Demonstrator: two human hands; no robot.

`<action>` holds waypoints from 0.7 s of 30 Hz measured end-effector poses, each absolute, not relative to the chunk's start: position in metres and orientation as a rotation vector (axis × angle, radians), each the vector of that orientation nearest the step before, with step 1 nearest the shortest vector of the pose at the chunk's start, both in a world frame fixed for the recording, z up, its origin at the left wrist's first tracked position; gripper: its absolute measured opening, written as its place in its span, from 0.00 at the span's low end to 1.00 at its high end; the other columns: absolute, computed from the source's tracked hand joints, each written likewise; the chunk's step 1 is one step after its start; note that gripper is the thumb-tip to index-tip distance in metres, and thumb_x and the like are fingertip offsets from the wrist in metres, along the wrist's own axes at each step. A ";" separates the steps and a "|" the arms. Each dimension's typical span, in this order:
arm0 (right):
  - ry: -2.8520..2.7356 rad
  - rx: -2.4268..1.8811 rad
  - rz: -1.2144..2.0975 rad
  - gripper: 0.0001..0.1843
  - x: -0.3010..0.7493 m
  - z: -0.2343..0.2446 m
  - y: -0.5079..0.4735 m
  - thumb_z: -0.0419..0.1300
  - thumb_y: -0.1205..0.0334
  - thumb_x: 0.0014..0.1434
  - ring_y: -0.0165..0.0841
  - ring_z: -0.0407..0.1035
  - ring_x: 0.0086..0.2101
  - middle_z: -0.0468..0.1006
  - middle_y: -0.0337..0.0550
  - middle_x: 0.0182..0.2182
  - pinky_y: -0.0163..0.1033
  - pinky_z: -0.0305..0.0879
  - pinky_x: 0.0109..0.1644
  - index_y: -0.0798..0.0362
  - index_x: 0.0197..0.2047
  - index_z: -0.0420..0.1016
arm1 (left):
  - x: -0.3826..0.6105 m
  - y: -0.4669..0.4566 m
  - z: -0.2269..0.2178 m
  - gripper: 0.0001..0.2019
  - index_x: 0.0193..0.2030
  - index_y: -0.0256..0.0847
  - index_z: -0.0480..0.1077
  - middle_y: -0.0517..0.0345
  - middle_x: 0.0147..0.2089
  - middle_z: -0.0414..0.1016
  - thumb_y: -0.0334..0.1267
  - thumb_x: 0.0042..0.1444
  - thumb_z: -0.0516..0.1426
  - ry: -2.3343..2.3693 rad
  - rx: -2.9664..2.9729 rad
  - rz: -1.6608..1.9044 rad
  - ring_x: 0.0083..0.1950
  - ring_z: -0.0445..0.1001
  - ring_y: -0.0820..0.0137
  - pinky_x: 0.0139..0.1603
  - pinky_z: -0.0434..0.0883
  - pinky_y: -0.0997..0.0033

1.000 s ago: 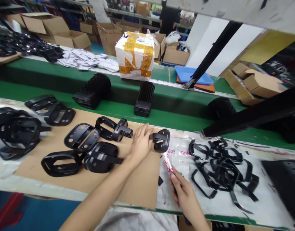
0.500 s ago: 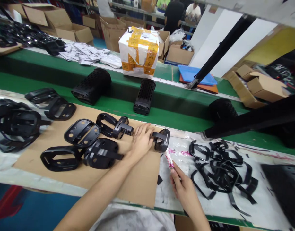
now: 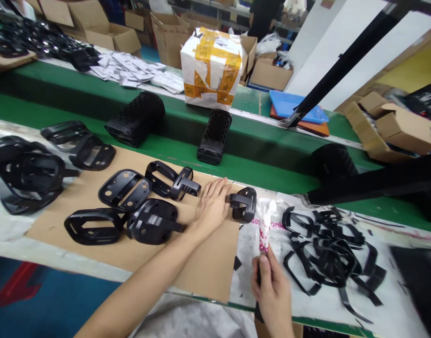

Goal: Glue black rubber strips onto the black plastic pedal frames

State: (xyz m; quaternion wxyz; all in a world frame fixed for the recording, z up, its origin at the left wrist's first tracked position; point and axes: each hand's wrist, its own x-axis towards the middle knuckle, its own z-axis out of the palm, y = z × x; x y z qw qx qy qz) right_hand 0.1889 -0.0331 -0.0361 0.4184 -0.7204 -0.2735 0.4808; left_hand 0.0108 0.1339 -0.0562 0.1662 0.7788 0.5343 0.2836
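My left hand (image 3: 214, 203) lies flat on a brown cardboard sheet (image 3: 208, 263), fingers stretched out. Its edge meets a black plastic bracket (image 3: 246, 205) with a strap-like tab; whether it presses on the tab, I cannot tell. My right hand (image 3: 271, 286) is closed around the dark handle of a tool (image 3: 264, 230) wrapped in white and pink-lettered film, its pale tip pointing up, apart from the bracket. Left of my left hand lie a slotted black plate (image 3: 124, 190), a black ring-shaped frame (image 3: 94, 226) and a black plate with a strap (image 3: 152, 221).
Loose black strips (image 3: 333, 260) lie in a heap at right. More black frames (image 3: 35, 171) are piled at left. Two perforated black housings (image 3: 136, 119) (image 3: 215, 136) rest on the green bench, before a taped white box (image 3: 211, 68). A black post (image 3: 342, 65) slants across the right.
My right hand has drawn the tool away from the bracket, and its tip now points up. My left hand stays beside the bracket. The whole view has shifted slightly.
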 end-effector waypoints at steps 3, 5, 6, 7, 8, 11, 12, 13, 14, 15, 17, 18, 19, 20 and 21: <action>-0.760 -1.796 1.391 0.47 0.186 -0.034 -0.030 0.67 0.27 0.58 0.29 0.53 0.18 0.66 0.34 0.23 0.34 0.52 0.17 0.57 0.65 0.76 | 0.010 0.134 -0.057 0.31 0.71 0.37 0.65 0.46 0.79 0.60 0.26 0.60 0.56 1.512 2.231 0.803 0.80 0.57 0.56 0.82 0.52 0.47; -0.763 -1.803 1.446 0.46 0.189 -0.032 -0.028 0.67 0.28 0.58 0.28 0.52 0.17 0.67 0.34 0.23 0.33 0.51 0.16 0.56 0.65 0.76 | 0.011 0.134 -0.058 0.31 0.71 0.36 0.65 0.45 0.79 0.60 0.26 0.60 0.55 1.519 2.227 0.794 0.80 0.57 0.56 0.82 0.52 0.46; -0.748 -1.809 1.413 0.46 0.190 -0.032 -0.028 0.67 0.28 0.59 0.28 0.52 0.17 0.68 0.35 0.25 0.33 0.51 0.16 0.55 0.66 0.74 | 0.011 0.134 -0.058 0.31 0.71 0.36 0.65 0.45 0.79 0.60 0.26 0.60 0.55 1.528 2.222 0.793 0.80 0.57 0.56 0.82 0.52 0.46; -0.728 -1.813 1.357 0.46 0.191 -0.032 -0.028 0.66 0.28 0.59 0.28 0.53 0.18 0.70 0.36 0.26 0.34 0.53 0.17 0.54 0.68 0.73 | 0.011 0.134 -0.059 0.31 0.71 0.36 0.65 0.45 0.79 0.60 0.26 0.60 0.55 1.536 2.218 0.796 0.80 0.57 0.56 0.82 0.52 0.47; -0.717 -1.817 1.292 0.45 0.191 -0.033 -0.029 0.65 0.28 0.60 0.29 0.55 0.18 0.71 0.37 0.27 0.34 0.54 0.17 0.54 0.68 0.72 | 0.012 0.133 -0.060 0.31 0.71 0.36 0.65 0.45 0.79 0.61 0.26 0.60 0.56 1.539 2.217 0.801 0.80 0.57 0.56 0.82 0.52 0.47; -0.778 -1.823 1.244 0.44 0.189 -0.036 -0.029 0.64 0.28 0.62 0.31 0.57 0.19 0.70 0.38 0.25 0.35 0.57 0.18 0.56 0.66 0.74 | 0.012 0.134 -0.061 0.30 0.71 0.36 0.65 0.46 0.79 0.61 0.27 0.61 0.56 1.535 2.225 0.819 0.80 0.57 0.57 0.83 0.51 0.48; -0.813 -1.824 1.286 0.45 0.188 -0.036 -0.029 0.64 0.27 0.61 0.31 0.56 0.19 0.69 0.37 0.24 0.35 0.56 0.18 0.57 0.65 0.75 | 0.012 0.134 -0.061 0.30 0.71 0.35 0.65 0.46 0.79 0.61 0.27 0.61 0.56 1.534 2.227 0.818 0.80 0.57 0.57 0.83 0.51 0.49; -0.839 -1.824 1.335 0.45 0.188 -0.036 -0.028 0.65 0.27 0.61 0.30 0.55 0.18 0.68 0.36 0.23 0.35 0.54 0.18 0.58 0.64 0.75 | 0.012 0.134 -0.060 0.30 0.71 0.35 0.65 0.46 0.79 0.61 0.27 0.62 0.55 1.533 2.226 0.814 0.80 0.57 0.57 0.83 0.51 0.49; -0.847 -1.822 1.363 0.46 0.188 -0.035 -0.027 0.65 0.27 0.60 0.29 0.54 0.18 0.68 0.36 0.23 0.34 0.52 0.18 0.58 0.65 0.75 | 0.012 0.134 -0.060 0.30 0.71 0.35 0.65 0.46 0.79 0.61 0.27 0.62 0.55 1.535 2.222 0.809 0.80 0.57 0.57 0.83 0.51 0.48; -0.834 -1.819 1.357 0.46 0.188 -0.034 -0.027 0.65 0.28 0.61 0.29 0.53 0.19 0.69 0.36 0.25 0.34 0.52 0.18 0.58 0.66 0.74 | 0.012 0.134 -0.059 0.30 0.71 0.35 0.65 0.46 0.79 0.61 0.27 0.62 0.55 1.538 2.216 0.803 0.80 0.57 0.57 0.82 0.51 0.48; -0.798 -1.817 1.264 0.45 0.188 -0.033 -0.028 0.63 0.29 0.64 0.29 0.55 0.20 0.70 0.38 0.28 0.34 0.54 0.19 0.58 0.68 0.71 | 0.011 0.134 -0.058 0.30 0.71 0.35 0.65 0.45 0.78 0.62 0.27 0.62 0.55 1.538 2.206 0.795 0.80 0.58 0.56 0.82 0.52 0.47; -0.803 -1.819 1.218 0.44 0.188 -0.033 -0.029 0.62 0.30 0.65 0.29 0.57 0.20 0.71 0.39 0.29 0.34 0.56 0.20 0.58 0.68 0.71 | 0.011 0.134 -0.058 0.30 0.72 0.35 0.65 0.45 0.78 0.62 0.27 0.62 0.55 1.535 2.207 0.796 0.80 0.57 0.56 0.82 0.52 0.47; -0.834 -1.821 1.192 0.43 0.189 -0.034 -0.030 0.61 0.31 0.67 0.30 0.58 0.21 0.71 0.39 0.28 0.34 0.57 0.20 0.59 0.68 0.71 | 0.011 0.134 -0.057 0.30 0.71 0.35 0.65 0.45 0.78 0.62 0.27 0.62 0.55 1.532 2.210 0.798 0.80 0.57 0.56 0.82 0.52 0.47; -0.886 -1.822 1.197 0.42 0.189 -0.034 -0.030 0.61 0.33 0.67 0.31 0.59 0.21 0.72 0.40 0.28 0.34 0.57 0.20 0.60 0.68 0.72 | 0.010 0.134 -0.057 0.29 0.71 0.35 0.65 0.45 0.78 0.62 0.27 0.62 0.55 1.529 2.215 0.801 0.80 0.57 0.56 0.82 0.52 0.48; -0.943 -1.824 1.222 0.41 0.190 -0.035 -0.030 0.61 0.34 0.68 0.31 0.58 0.20 0.73 0.40 0.27 0.34 0.57 0.19 0.60 0.68 0.72 | 0.010 0.134 -0.056 0.29 0.71 0.34 0.66 0.45 0.78 0.62 0.27 0.62 0.55 1.528 2.218 0.801 0.80 0.57 0.56 0.82 0.52 0.48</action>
